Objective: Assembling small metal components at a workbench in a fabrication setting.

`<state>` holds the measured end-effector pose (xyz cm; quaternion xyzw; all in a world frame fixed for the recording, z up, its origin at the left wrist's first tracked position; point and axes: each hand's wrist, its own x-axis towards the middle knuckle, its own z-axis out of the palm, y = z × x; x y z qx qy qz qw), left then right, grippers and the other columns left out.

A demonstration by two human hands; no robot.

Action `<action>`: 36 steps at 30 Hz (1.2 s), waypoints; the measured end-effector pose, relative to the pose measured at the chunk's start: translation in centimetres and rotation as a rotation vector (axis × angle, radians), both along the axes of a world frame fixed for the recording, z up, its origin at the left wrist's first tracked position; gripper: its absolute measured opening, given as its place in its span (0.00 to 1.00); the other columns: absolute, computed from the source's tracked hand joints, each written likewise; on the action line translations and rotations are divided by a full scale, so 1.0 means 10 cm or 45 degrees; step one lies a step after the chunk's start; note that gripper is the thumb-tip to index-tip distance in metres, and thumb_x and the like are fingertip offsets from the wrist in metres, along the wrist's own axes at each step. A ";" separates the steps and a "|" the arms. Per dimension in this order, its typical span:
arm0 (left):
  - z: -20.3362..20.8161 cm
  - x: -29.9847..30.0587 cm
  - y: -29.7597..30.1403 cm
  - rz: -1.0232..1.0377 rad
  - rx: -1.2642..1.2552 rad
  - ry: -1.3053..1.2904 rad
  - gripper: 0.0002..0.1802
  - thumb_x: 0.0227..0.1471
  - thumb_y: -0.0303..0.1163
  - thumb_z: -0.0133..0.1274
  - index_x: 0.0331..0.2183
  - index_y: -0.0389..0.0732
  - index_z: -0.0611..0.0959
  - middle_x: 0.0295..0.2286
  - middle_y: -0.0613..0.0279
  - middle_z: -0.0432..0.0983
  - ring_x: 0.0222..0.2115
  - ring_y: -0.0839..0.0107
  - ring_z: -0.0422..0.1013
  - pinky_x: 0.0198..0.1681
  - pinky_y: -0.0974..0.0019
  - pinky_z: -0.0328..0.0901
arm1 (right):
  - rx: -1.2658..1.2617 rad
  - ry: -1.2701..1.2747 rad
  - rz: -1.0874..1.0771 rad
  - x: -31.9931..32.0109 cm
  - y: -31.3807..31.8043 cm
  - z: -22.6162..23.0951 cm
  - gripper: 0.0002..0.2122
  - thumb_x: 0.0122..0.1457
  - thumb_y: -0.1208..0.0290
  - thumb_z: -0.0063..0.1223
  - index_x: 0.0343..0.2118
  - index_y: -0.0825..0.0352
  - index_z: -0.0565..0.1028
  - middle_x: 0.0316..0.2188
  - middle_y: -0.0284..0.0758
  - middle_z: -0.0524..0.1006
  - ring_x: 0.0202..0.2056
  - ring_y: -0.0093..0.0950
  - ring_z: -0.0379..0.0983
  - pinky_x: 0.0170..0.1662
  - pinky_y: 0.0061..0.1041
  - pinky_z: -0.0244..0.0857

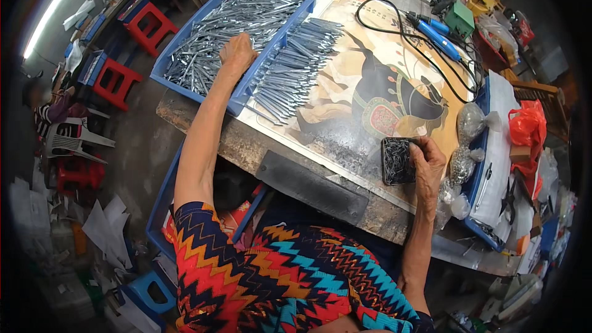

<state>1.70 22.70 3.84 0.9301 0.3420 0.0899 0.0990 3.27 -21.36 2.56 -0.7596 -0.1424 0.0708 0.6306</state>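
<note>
My left hand [238, 55] is closed over a heap of slim grey metal pieces [203, 55] in a blue plastic tray [161, 68]. Its fingers point down into the heap, so whatever they hold is hidden. Along the tray's right side, more slim pointed metal pieces [296, 65] lie side by side in a long row. With thumb and fingers, my right hand [428, 161] grips the right edge of a small black dish [385, 179]. Small thin metal parts [399, 159] fill that dish, which rests on the tabletop near the front edge.
A blue electric screwdriver [439, 38] with a looped black cable [404, 32] lies at the back right. Bags of small parts [470, 122] stand beside another blue bin [483, 179] at the right. A dark strip [311, 186] lies along the front edge. Red stools [148, 28] stand at the left.
</note>
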 end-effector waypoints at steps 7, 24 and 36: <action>-0.04 0.02 -0.03 0.047 0.005 0.028 0.18 0.34 0.35 0.59 0.31 0.35 0.79 0.34 0.41 0.74 0.38 0.46 0.71 0.40 0.51 0.65 | -0.093 -0.093 0.009 -0.01 0.03 -0.04 0.03 0.53 0.79 0.48 0.29 0.72 0.72 0.20 0.25 0.68 0.22 0.13 0.59 0.25 0.13 0.54; -0.17 0.03 0.36 -0.251 -0.911 -0.857 0.07 0.39 0.21 0.50 0.26 0.33 0.71 0.18 0.62 0.68 0.18 0.77 0.65 0.22 0.76 0.60 | -0.133 0.113 0.281 -0.02 0.00 -0.04 0.05 0.50 0.79 0.50 0.30 0.73 0.73 0.20 0.26 0.70 0.21 0.13 0.61 0.24 0.14 0.55; -0.25 0.64 0.41 -0.429 0.084 -0.475 0.12 0.37 0.23 0.46 0.29 0.36 0.81 0.32 0.39 0.72 0.36 0.48 0.69 0.42 0.56 0.63 | -0.204 0.126 0.367 -0.05 0.07 0.03 0.04 0.50 0.79 0.50 0.29 0.71 0.73 0.19 0.25 0.69 0.21 0.13 0.61 0.25 0.14 0.56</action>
